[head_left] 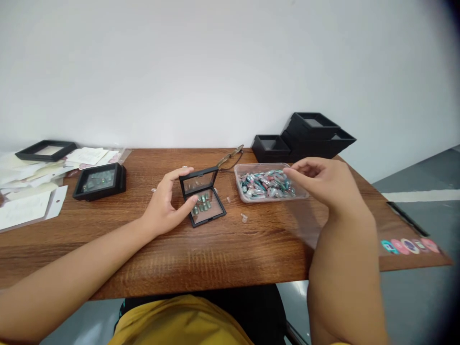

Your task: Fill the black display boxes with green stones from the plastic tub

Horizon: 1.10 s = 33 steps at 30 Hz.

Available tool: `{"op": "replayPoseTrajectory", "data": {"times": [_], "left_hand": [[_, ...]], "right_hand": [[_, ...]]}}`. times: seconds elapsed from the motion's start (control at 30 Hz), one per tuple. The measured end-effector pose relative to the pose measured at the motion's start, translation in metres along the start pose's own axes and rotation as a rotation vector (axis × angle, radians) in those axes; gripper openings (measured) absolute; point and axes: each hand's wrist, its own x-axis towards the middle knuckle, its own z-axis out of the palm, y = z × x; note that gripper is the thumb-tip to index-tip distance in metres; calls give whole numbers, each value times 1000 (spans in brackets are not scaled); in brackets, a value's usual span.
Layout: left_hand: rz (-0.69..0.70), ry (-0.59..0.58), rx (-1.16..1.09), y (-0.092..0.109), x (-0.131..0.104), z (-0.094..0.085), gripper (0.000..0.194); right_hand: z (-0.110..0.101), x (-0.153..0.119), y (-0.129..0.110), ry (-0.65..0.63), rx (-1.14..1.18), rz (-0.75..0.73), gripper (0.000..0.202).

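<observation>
Against a plain pale wall [215,72], a wood-grained table [201,258], and on it, left of the middle, a black hinged case [216,209] with lid raised and base flat. Inside the base, a cluster of small green glossy pieces [201,208]. Around the case's left side, the left hand [163,203], clamped lightly with thumb over the base and fingers at the lid. Above the right end of a clear tub [271,199] of loose glossy pieces [266,184], the right hand [318,179], thumb and fingers curled toward each other; impossible to tell about anything pinched between them. By the look of it, a light, stiff case, with a hinge and clear panes perhaps easy to strain; best held by the black rim, away from the panes. Small pieces probably near weightless, slick and thin; best taken by the side edges. Underneath, a smooth tabletop with a faint sheen, likely low in grip; near the tub, 1 clear scrap [244,218]. At back right, stacked black boxes [309,139]; at left, a black display box [100,181] beside pale cards [25,211]. At the right corner, 5 round stickers [410,246]; beyond, grey floor [438,218].
</observation>
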Motion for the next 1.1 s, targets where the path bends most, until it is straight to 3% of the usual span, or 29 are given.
{"op": "replayPoseTrajectory", "data": {"times": [0.2,0.43,0.57,0.83,1.0,1.1], "left_hand": [[-27,-23,10,-1,0,0,65],[-26,-28,7,-2,-1,1,66],[-26,-24,-22,-2,-1,2,67],[-16,-10,-9,-2,-2,1,66],[-14,-32,21,-1,-1,1,62],[-19,-35,26,-1,-2,1,62]], "right_hand": [[-5,0,-2,-279,-223,168,25],[-2,0,-6,-321,-199,151,15],[-2,-1,-1,-285,124,96,19],[-4,-2,1,-57,712,-28,29],[0,-6,-11,-126,1192,-159,26],[2,-8,-19,-158,1313,-213,27]]}}
